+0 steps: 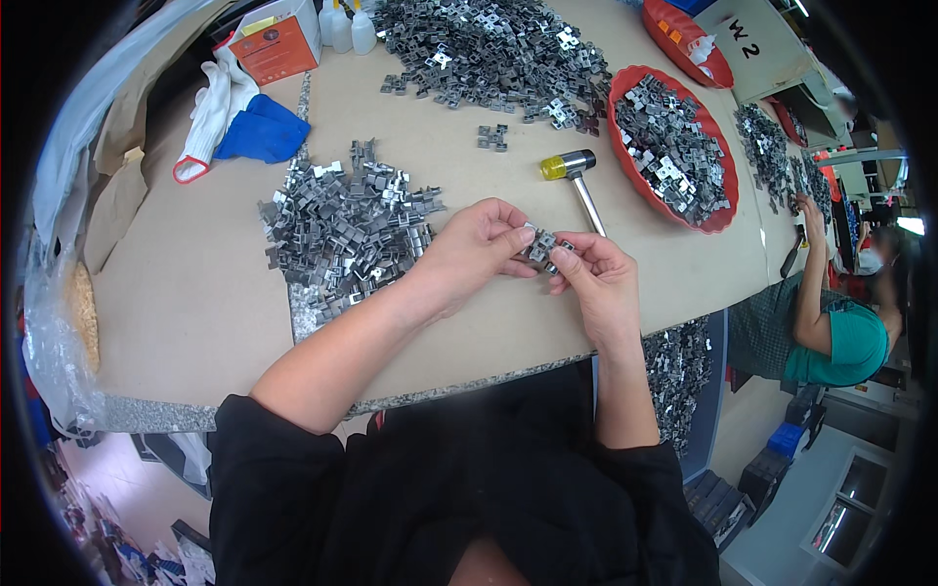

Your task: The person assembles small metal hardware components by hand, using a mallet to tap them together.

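Between my two hands is a small bent metal clip piece (540, 248), gripped by the fingertips over the table's middle. My left hand (479, 244) pinches its left end with thumb and fingers. At its right end, my right hand (598, 273) closes thumb and forefinger on it. Fingers hide part of the piece, so I cannot tell whether it is one part or two joined. Left of my left hand lies a heap of loose metal clips (347, 230). Just beyond my right hand rests a mallet (569, 168) with a yellow-and-black head and a metal handle.
A large pile of metal pieces (489, 49) covers the far table. A red basin (721, 210) of pieces stands at right. White-and-blue gloves (259, 127), an orange-and-white box (277, 54) and white bottles (362, 34) lie far left. A co-worker in green (845, 342) works at right.
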`<state>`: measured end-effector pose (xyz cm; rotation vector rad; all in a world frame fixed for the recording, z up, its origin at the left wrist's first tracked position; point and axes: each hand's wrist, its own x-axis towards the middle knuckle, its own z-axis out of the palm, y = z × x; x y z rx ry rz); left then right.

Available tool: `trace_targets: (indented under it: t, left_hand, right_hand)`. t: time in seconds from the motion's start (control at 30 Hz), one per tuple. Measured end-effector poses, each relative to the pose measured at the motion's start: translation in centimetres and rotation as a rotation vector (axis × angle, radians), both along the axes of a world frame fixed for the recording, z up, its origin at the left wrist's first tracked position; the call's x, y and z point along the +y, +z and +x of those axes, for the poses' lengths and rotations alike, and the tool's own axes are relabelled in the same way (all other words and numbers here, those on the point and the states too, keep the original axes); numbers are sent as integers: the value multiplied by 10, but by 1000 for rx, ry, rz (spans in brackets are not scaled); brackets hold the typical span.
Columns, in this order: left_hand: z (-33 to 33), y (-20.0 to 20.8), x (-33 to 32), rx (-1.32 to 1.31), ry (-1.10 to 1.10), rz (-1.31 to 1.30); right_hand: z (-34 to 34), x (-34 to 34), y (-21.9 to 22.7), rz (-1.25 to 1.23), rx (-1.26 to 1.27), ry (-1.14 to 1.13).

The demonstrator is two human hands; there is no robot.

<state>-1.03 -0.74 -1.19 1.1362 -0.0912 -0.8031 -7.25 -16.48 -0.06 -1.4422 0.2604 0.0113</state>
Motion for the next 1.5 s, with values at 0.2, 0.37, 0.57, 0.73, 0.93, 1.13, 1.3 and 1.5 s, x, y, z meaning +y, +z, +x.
trace_targets:
  t: [0.2, 0.37, 0.57, 0.73, 0.93, 1.13, 1.3, 1.5]
  left_hand:
    - [-1, -4, -4, -36, 0, 9]
    - [-2, -3, -2, -53, -1, 8]
    - [-5, 0, -3, -99, -16, 28]
    - [-4, 3, -2, -133, -40, 154]
    - [-2, 7, 0, -189, -68, 208]
    - [-5, 14, 1, -215, -141, 236]
    - [-6, 7, -5, -215, -7, 144]
    - [-3, 2, -3, -148, -125, 86]
  right_hand:
    - [0, -3, -1, -34, 24, 14]
    - [0, -3, 2, -70, 66, 29]
    - [4, 0, 4, -44, 88, 11]
    - [5, -7, 7, -56, 186, 136]
    - [12, -18, 21, -114, 273, 274]
    - [15, -12, 13, -253, 221, 313]
    - [11, -7, 4, -220, 124, 160]
    - [9, 2, -1, 97, 57, -91]
